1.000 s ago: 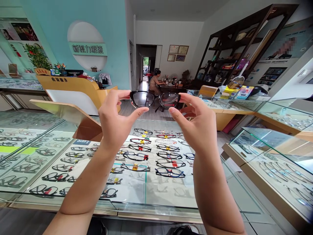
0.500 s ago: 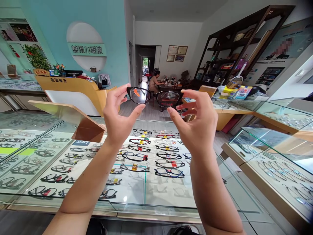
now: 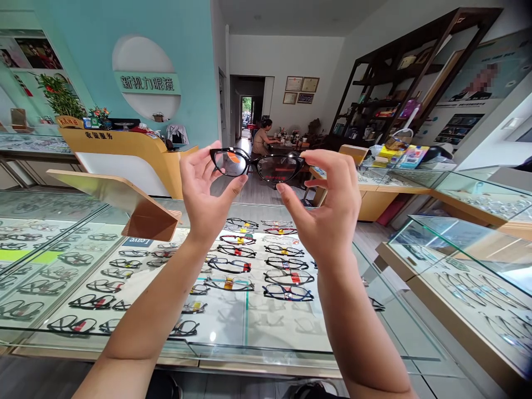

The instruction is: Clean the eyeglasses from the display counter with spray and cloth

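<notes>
A pair of black-framed glasses (image 3: 252,162) is raised in front of me above the glass display case (image 3: 266,350). My left hand (image 3: 208,191) grips its left end between thumb and fingers. At the right end, my right hand (image 3: 326,205) pinches the frame near the hinge, its thumb just under the lens. An orange mark shows on the left lens and red lettering on the right one. Below, rows of glasses (image 3: 288,292) with red and yellow tags lie inside the case.
A wooden stand (image 3: 124,202) rests on the case at the left. Another glass case (image 3: 469,288) stands at the right. Farther back are a yellow counter (image 3: 128,147), a dark shelf (image 3: 386,83) and a seated person (image 3: 261,138) at a table.
Both hands have shifted the black glasses slightly to the left and turned them a little. The right forearm has moved left too, uncovering glasses in the case beside it.
</notes>
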`<state>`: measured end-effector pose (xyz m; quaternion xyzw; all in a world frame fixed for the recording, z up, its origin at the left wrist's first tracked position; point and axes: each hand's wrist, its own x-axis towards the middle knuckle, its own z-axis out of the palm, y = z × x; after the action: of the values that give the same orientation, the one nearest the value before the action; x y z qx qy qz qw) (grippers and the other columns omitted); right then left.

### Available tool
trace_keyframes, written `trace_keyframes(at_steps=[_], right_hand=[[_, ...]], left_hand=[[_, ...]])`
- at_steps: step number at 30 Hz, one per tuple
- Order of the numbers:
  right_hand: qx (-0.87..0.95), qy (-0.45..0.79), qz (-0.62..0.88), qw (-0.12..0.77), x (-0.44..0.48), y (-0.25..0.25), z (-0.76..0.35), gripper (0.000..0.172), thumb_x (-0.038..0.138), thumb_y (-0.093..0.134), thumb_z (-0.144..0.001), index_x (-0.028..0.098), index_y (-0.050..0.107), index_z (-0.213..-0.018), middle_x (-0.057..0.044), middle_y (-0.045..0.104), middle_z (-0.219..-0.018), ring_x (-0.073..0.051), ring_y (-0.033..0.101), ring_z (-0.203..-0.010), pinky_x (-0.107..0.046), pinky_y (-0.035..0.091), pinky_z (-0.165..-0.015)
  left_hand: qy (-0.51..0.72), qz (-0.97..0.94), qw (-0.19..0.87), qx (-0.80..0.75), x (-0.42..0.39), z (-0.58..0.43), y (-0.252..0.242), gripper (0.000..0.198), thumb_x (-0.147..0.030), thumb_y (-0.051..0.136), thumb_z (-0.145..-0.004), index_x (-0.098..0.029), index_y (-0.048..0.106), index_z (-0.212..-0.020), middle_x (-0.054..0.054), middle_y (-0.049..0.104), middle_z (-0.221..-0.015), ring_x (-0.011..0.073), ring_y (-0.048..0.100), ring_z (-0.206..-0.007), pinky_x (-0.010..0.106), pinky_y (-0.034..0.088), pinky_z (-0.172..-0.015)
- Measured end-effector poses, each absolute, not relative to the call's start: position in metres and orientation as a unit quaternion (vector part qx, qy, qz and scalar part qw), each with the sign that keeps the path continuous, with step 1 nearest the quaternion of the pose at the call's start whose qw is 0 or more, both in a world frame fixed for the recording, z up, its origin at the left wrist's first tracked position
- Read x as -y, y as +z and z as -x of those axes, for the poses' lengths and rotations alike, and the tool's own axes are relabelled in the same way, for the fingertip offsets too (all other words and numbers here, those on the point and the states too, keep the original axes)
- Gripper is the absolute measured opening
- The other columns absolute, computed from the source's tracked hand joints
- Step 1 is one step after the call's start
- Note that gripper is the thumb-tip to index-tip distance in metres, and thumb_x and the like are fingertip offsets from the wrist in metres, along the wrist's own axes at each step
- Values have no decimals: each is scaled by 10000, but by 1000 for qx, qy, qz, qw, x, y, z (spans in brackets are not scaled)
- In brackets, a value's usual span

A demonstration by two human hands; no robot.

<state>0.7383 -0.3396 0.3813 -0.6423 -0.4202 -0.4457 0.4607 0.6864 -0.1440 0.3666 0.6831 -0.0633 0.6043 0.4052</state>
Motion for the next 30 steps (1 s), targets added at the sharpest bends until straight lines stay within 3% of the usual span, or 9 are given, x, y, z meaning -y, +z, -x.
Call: trace_keyframes(at_steps=[6, 13, 21, 30], right_hand=[[423, -356, 649, 522, 328, 375, -741, 533, 277, 613, -1000, 329, 529, -1523, -118, 652, -1512, -312, 656, -1398, -499, 673, -1015], [433, -307, 643, 553, 325, 371, -749, 650, 168, 559, -913, 334, 520, -1541, -112, 661, -1530, -290, 669, -1401, -496, 664, -1027], [424, -280, 630, 587, 322, 371, -752, 621, 159, 552, -862, 304, 567, -1466, -120, 670, -1515, -296, 679, -1389, -480, 659, -993], [415, -343, 655, 530, 326, 371, -744, 740, 121, 515, -833, 341, 548, -1539, -98, 677, -1497, -301, 691, -1356, -523, 666, -1000]], left_hand=[[676, -651, 344, 11, 151, -686, 354, 799, -635, 853, -890, -337, 427, -1497, 164, 554, -1624, 362, 533, -1550, 528, 564, -1113], [711, -647, 276, -5, 153, -683, 345, 803, -590, 895, -842, -341, 477, -1480, 150, 563, -1586, 390, 502, -1553, 533, 565, -1050], [713, -650, 261, -15, 155, -683, 342, 798, -577, 918, -829, -322, 501, -1459, 167, 568, -1567, 407, 511, -1538, 577, 550, -1085], [692, -665, 279, -4, 148, -686, 352, 778, -593, 868, -888, -344, 479, -1514, 152, 576, -1613, 367, 548, -1540, 508, 613, -1024]])
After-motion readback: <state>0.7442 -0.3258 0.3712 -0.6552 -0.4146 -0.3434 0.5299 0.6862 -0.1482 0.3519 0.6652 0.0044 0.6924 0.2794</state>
